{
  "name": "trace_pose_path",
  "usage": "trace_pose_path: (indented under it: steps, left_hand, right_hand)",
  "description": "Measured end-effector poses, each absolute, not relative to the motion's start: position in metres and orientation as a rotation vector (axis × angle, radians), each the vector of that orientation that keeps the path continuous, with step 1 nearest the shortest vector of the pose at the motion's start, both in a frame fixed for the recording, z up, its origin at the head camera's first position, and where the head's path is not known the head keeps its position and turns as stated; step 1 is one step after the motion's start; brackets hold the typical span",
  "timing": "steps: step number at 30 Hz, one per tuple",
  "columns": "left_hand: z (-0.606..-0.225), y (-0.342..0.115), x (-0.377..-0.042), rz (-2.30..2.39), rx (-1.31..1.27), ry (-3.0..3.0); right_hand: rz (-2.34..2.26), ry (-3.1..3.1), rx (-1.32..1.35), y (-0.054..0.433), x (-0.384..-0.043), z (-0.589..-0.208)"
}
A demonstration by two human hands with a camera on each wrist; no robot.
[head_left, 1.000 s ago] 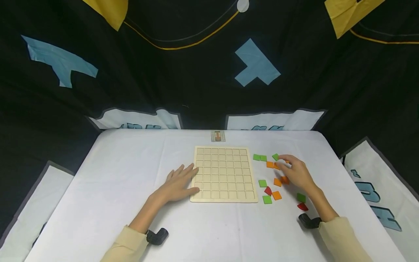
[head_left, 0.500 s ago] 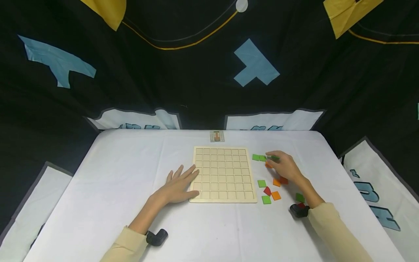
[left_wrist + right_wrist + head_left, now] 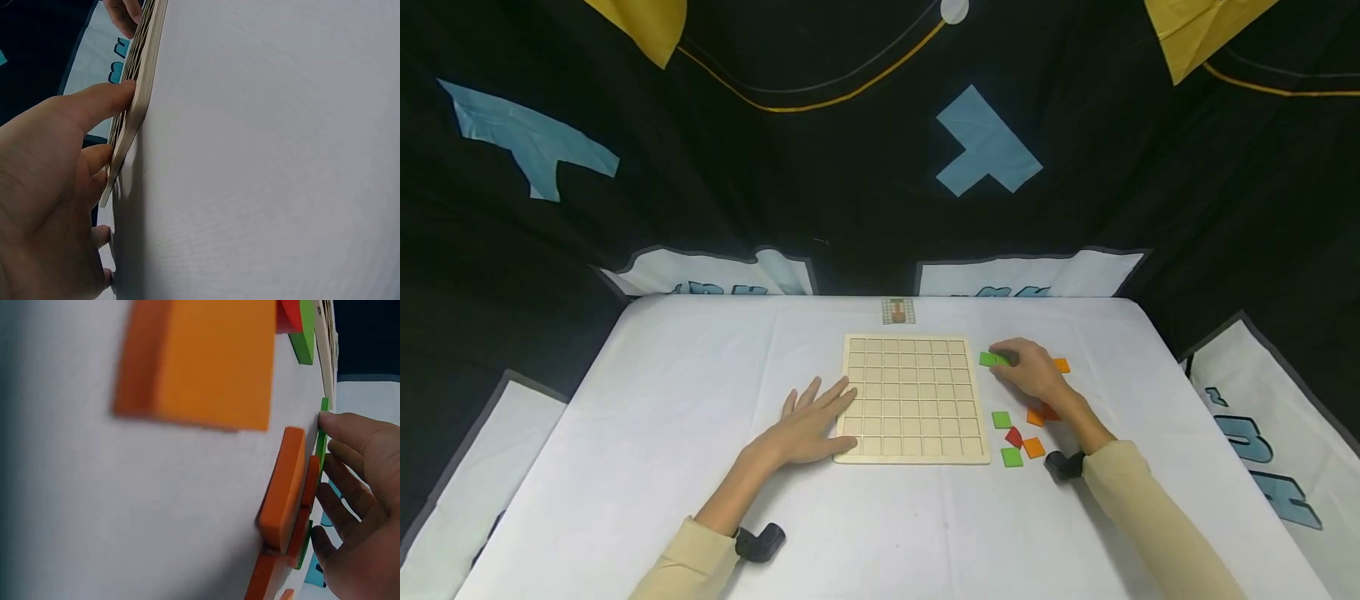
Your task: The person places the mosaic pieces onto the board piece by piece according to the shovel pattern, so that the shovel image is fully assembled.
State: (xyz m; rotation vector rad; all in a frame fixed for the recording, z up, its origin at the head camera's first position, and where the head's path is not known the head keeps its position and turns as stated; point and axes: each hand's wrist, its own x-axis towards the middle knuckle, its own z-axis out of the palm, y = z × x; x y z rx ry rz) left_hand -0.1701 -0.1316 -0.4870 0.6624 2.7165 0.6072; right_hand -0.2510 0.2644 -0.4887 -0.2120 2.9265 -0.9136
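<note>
My left hand [image 3: 808,429] rests with spread, fairly straight fingers on the left edge of a square wooden grid board [image 3: 916,459]; in the left wrist view the thumb [image 3: 103,103] lies on the board's rim. Right of the board's far corner, my right hand [image 3: 1033,371] pinches at a row of flat green square tiles [image 3: 988,359], with thumb and forefinger along their edges. In the right wrist view its thumb [image 3: 337,425] touches a green tile [image 3: 322,447], and the other fingers curl behind. Orange tiles [image 3: 284,487] stand close beside these fingers.
Nearer me lie other green tiles [image 3: 1002,420], a red quarter-round piece [image 3: 1013,437] and an orange tile [image 3: 1033,447]. Another orange tile [image 3: 1061,365] lies beyond my right hand. A small printed pattern card [image 3: 898,312] sits behind the board on the white-covered table [image 3: 737,358].
My right hand has moved left from a separate green tile to the green pair near the board. It now covers some orange tiles and uncovers one at right. My left hand stays put.
</note>
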Motion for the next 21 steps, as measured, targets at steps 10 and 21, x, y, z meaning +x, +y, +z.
trace_pose_path:
  steps: [10, 21]
  left_hand:
    - [-0.487, -0.133, -0.17, 0.611, 0.677, 2.703]
    - [-0.486, -0.133, -0.17, 0.615, 0.674, 2.697]
  right_hand:
    - [-0.866, 2.942, -0.179, 0.256, -0.256, -0.488]
    - [-1.021, 2.936, -0.335, 0.238, -0.264, -0.478]
